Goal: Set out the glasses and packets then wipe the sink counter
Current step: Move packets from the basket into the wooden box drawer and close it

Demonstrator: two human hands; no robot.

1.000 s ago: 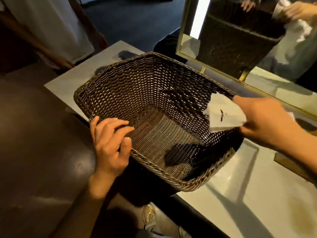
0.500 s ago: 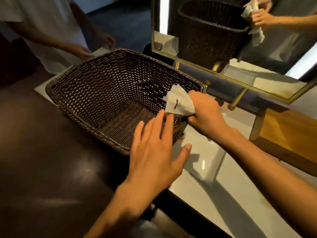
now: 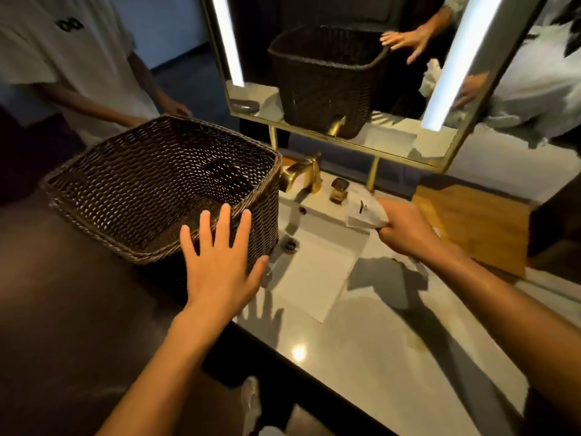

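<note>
A dark woven basket (image 3: 132,184) stands on the left part of the white sink counter (image 3: 377,357), with nothing visible inside it. My left hand (image 3: 220,262) is open, fingers spread, flat against the basket's near right corner. My right hand (image 3: 405,228) is closed on a white cloth (image 3: 366,212) over the far right rim of the rectangular sink (image 3: 317,269). No glasses or packets show in view.
A gold faucet (image 3: 298,174) and a gold knob (image 3: 339,190) stand behind the sink under a gold-framed mirror (image 3: 339,73). A wooden board (image 3: 478,228) lies at the right. Another person in a white shirt (image 3: 63,58) stands behind the basket at left.
My right hand has carried the cloth out of the basket and rightward over the sink. My left hand left the basket's near rim and now presses its right corner. The view swung right.
</note>
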